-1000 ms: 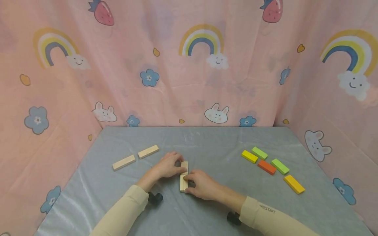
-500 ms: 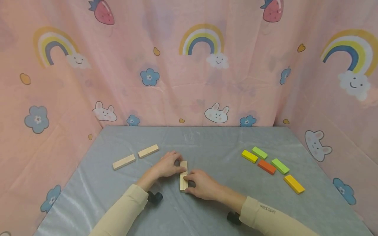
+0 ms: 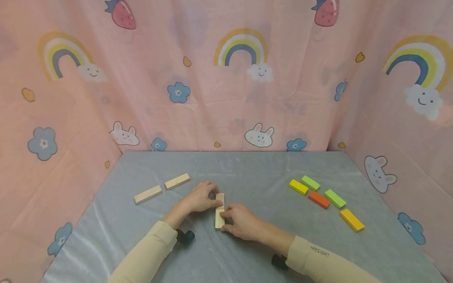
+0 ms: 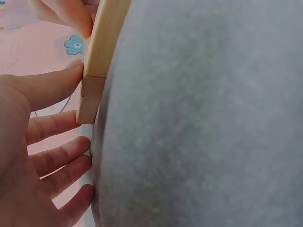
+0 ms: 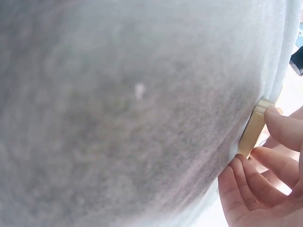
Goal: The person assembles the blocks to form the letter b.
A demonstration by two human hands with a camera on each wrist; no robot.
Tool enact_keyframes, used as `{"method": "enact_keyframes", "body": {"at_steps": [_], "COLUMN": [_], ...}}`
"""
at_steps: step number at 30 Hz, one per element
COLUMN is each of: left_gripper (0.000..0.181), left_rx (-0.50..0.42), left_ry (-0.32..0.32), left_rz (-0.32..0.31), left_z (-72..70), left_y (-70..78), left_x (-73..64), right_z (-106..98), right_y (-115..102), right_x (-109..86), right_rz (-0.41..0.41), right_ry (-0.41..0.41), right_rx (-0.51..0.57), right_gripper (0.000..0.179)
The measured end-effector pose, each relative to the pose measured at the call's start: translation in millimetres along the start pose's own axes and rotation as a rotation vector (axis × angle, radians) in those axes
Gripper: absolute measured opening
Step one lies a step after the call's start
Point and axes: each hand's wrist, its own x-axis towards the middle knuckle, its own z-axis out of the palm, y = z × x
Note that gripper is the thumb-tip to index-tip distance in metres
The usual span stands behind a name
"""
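Two plain wooden blocks lie end to end on the grey cloth, in line away from the person. At the far wooden block (image 3: 220,197) is my left hand (image 3: 201,198), its thumb on the block and index finger at the far end. The left wrist view shows that block's darker wood (image 4: 90,101) between thumb and index finger, other fingertips at the cloth. My right hand (image 3: 245,223) pinches the near wooden block (image 3: 218,224), index finger toward its far part and thumb at the near end. In the right wrist view its edge (image 5: 253,130) shows beside the fingers.
Two more plain wooden blocks, one nearer (image 3: 148,194) and one farther (image 3: 177,181), lie at the left. Several coloured blocks lie at the right: yellow (image 3: 299,187), green, orange (image 3: 319,199) and amber (image 3: 352,219). A patterned pink curtain (image 3: 226,102) encloses the grey table (image 3: 269,169).
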Motion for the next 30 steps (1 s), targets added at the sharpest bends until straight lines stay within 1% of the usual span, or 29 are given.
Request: {"method": "enact_keyframes", "body": {"at_steps": [6,12,14,17,22,27,30], "left_gripper": [0.036,0.032,0.029,0.026,0.023,0.024,0.026], "left_rx": [-0.019,-0.085,-0.107,-0.118,-0.092,-0.041,-0.010], "left_ry": [0.005,0.040,0.052,0.061,0.084,0.127,0.143], "left_rz": [0.011,0.063,0.070,0.062,0.060,0.041,0.022], "left_z": [-0.2,-1.8,-3.4,-7.4,-20.4,-40.2,-51.7], "left_y": [-2.5,-8.9,-11.4,-15.6,-21.2,-25.8,-31.2], "left_x": [-1.6,-4.9,-6.2,-8.5,-14.3,-22.8,-28.1], "right_z": [1,1,0,-1,-1,0,1], "right_y": [1,3,4,4,4,4,5], "right_x": [0.9,3.9,5.3,7.8,11.4,13.1,13.2], "right_rz": [0.010,0.046,0.053,0.051,0.061,0.077,0.074], "right_ry": [0.021,0.057,0.072,0.085,0.085,0.081,0.081], "right_rx": [0.057,0.143,0.151,0.145,0.141,0.139,0.133], "right_gripper": [0.040,0.038,0.036,0.034,0.037,0.039,0.039]}}
